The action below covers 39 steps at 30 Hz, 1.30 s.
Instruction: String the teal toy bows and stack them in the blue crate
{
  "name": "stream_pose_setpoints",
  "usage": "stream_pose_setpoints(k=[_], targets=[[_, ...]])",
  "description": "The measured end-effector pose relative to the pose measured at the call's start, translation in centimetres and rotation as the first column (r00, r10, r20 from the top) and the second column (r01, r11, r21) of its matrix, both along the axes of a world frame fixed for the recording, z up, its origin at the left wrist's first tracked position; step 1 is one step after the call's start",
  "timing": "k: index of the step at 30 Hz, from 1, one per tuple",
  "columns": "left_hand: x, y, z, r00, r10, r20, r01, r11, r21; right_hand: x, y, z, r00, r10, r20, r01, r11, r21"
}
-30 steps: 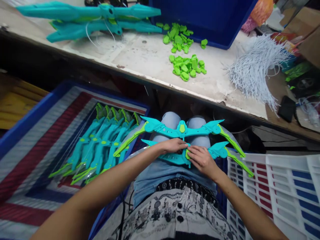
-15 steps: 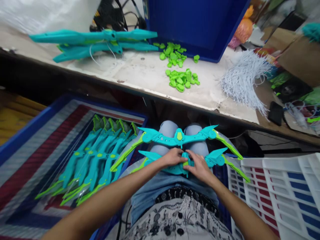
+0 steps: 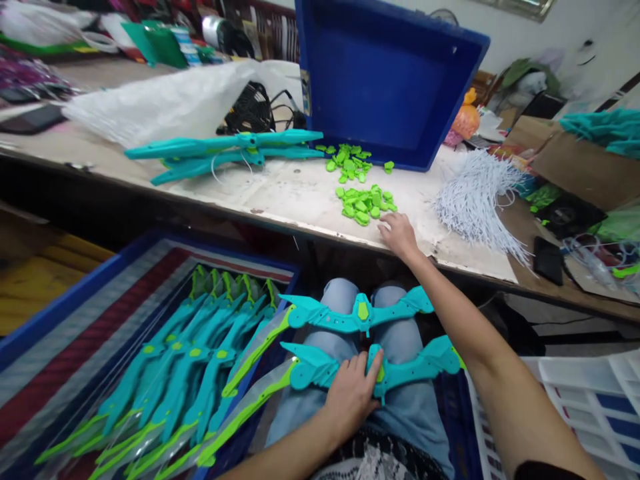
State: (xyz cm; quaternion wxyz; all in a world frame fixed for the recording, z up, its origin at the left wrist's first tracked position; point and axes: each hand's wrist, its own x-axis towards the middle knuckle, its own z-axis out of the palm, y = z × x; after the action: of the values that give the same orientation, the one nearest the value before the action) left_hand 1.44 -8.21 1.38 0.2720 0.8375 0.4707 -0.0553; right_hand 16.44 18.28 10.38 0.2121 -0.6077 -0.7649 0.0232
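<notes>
Left hand (image 3: 350,393) is lying flat, fingers spread, pinning the near teal bow (image 3: 420,365) across the lap. A 2nd bow (image 3: 320,312) is lying on the knees just beyond. Right hand (image 3: 397,233) is resting open on the table (image 3: 300,200) near its front edge, fingertips just beside the green pieces (image 3: 363,203). Blue tray (image 3: 75,293) at left is holding bagged bows (image 3: 190,347). Blue crate (image 3: 380,87) is standing tipped up behind.

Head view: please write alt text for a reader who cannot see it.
The left hand holds a teal toy bow across the lap, while the right hand is at a pile of green parts on the workbench.
</notes>
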Motion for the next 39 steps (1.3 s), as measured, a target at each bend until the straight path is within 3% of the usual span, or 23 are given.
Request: stream_pose_setpoints(k=[2,5,9,12,14,20,25,29,33,34,36,39], targets=[[0.2,1.3,0.4,0.999,-0.013,-0.048,0.011,0.999,-0.034,-1.1,3.6,-0.1,0.999,-0.034,0.037,0.035,0.999,-0.02],[0.0,2.4,1.2,0.998,-0.036,-0.06,0.03,0.995,-0.1,-2.1,6.3,-0.8,0.994,-0.079,0.073,0.083,0.995,-0.058],[-1.1,2.3,1.7,0.997,-0.081,0.016,0.082,0.982,-0.169,-1.1,6.6,-1.4,0.995,-0.081,0.06,0.083,0.996,-0.035],[-1.9,2.9,2.3,0.993,-0.107,0.045,0.115,0.965,-0.237,1.0,6.5,-1.3,0.984,-0.179,-0.008,0.179,0.984,0.017],[-2.3,4.1,3.1,0.992,-0.118,0.051,0.127,0.942,-0.311,2.4,6.7,-1.0,0.973,-0.229,-0.036,0.229,0.973,0.009],[-2.5,8.0,4.8,0.968,-0.169,0.186,0.236,0.861,-0.45,3.6,6.6,-0.6,0.972,-0.225,-0.073,0.218,0.971,-0.099],[-2.4,8.2,2.5,0.961,-0.173,0.215,0.26,0.826,-0.499,5.1,3.9,-0.2,0.918,-0.334,-0.213,0.278,0.926,-0.253],[-2.5,8.2,-0.3,0.967,-0.034,0.252,0.172,0.817,-0.551,7.3,1.3,0.2,0.862,-0.422,-0.282,0.269,0.851,-0.45],[-2.5,8.3,-1.6,0.961,0.045,0.272,0.12,0.821,-0.559,8.6,-0.4,0.8,0.848,-0.472,-0.239,0.298,0.799,-0.522],[-2.5,8.2,-1.7,0.961,0.053,0.273,0.112,0.825,-0.554,8.8,-0.6,1.0,0.853,-0.474,-0.218,0.318,0.804,-0.502],[-2.5,8.1,-1.6,0.96,0.061,0.273,0.102,0.833,-0.543,8.9,-0.9,1.3,0.906,-0.397,-0.147,0.327,0.877,-0.353],[-2.7,8.1,-1.3,0.952,0.056,0.301,0.124,0.829,-0.545,8.9,-0.7,1.4,0.987,-0.137,0.079,0.145,0.984,-0.106]])
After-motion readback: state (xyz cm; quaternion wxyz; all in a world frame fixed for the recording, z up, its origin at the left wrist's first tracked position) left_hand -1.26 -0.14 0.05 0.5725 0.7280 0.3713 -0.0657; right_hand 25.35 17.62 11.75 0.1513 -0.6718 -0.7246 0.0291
